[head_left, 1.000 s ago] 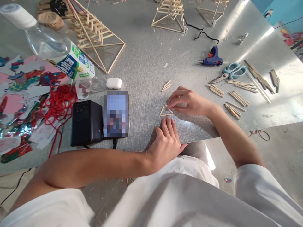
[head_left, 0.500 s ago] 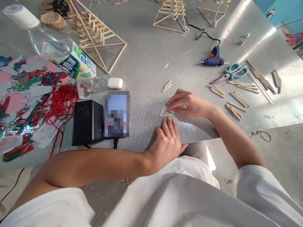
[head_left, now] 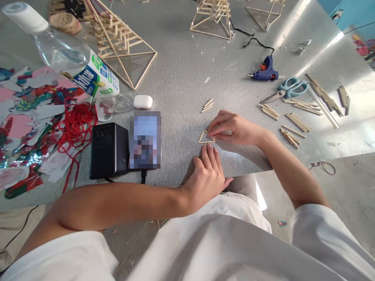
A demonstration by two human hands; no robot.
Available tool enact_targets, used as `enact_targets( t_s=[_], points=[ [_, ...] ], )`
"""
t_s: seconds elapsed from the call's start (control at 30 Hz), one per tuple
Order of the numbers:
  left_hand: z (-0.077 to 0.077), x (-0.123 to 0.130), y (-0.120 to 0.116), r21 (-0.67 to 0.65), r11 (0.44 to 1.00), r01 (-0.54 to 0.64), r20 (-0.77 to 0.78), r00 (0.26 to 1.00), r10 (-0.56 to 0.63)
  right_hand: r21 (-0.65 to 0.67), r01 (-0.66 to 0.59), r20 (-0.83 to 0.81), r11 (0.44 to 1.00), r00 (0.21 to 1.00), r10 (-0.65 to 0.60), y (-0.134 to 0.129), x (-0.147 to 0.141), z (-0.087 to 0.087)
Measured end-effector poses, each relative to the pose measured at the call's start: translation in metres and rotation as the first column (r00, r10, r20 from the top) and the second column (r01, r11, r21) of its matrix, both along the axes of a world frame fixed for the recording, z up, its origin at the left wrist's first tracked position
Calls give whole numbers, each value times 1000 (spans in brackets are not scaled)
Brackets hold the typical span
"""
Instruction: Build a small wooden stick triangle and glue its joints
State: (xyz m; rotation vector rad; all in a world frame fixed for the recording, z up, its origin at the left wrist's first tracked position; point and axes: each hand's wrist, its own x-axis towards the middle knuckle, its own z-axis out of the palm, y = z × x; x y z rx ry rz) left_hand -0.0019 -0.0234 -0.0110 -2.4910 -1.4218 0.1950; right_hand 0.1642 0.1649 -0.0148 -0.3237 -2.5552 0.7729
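A small triangle of thin wooden sticks (head_left: 203, 137) lies flat on the grey table (head_left: 181, 82) near its front edge. My right hand (head_left: 234, 127) reaches in from the right and its fingertips pinch the triangle's right-hand stick. My left hand (head_left: 206, 177) rests flat on the table edge, fingertips just below the triangle's bottom stick. A few loose short sticks (head_left: 207, 105) lie a little beyond the triangle.
Left of my hands stand a phone (head_left: 145, 139) and a black box (head_left: 108, 150). Cut sticks (head_left: 294, 121), scissors (head_left: 288, 88) and a blue glue gun (head_left: 264, 71) lie to the right. Stick pyramids (head_left: 117, 41), a plastic bottle (head_left: 67, 58), red string (head_left: 74, 127) and paper scraps fill the left and back.
My hands have hardly moved; the right fingertips shifted slightly on the triangle's right stick. The view drifted a little.
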Motion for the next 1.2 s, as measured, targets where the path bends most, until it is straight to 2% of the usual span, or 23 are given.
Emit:
enact_targets(
  t_s=[0.2, 0.37, 0.5, 0.77, 1.07, 1.2],
  points=[
    [-2, -2, -4, 74, 997, 24, 10, 1000, -25, -14, -16, 9, 1000, 1000, 16, -2, 0, 1],
    [7, -4, 0, 64, 997, 34, 100, 994, -41, -10, -19, 7, 1000, 1000, 19, -2, 0, 1],
    [11, -5, 5, 82, 997, 17, 64, 998, -22, -7, -15, 6, 1000, 1000, 15, -2, -1, 1],
    [12, -4, 9, -50, 998, -35, 129, 991, 41, -13, -11, -3, 1000, 1000, 11, -2, -2, 0],
    [10, -2, 11, -53, 997, -53, 51, 997, 56, -15, -10, 7, 1000, 1000, 10, -2, -1, 1],
    [10, -2, 11, -77, 995, -64, 92, 993, 71, -19, -7, 12, 1000, 1000, 7, -2, -2, 1]
  ],
)
